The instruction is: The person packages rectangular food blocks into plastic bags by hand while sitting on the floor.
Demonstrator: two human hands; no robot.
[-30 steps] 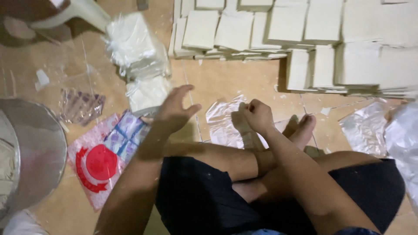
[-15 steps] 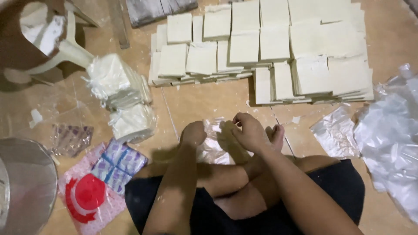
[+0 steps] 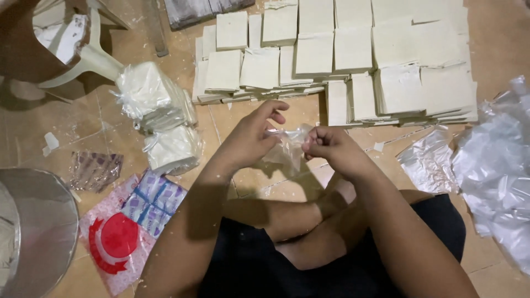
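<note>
Just above frame centre, a small clear plastic bag [image 3: 287, 148] hangs crumpled between both hands, its mouth stretched left to right. Left hand [image 3: 251, 138] pinches one edge, fingers partly spread; right hand [image 3: 331, 148] is fisted on the other. Matte, square-cut off-white slabs [image 3: 353, 55] lie stacked beyond on the floor [image 3: 497, 33].

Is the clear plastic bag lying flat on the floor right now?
No, the thin clear plastic bag is held up between the left hand and right hand, above the floor.
</note>
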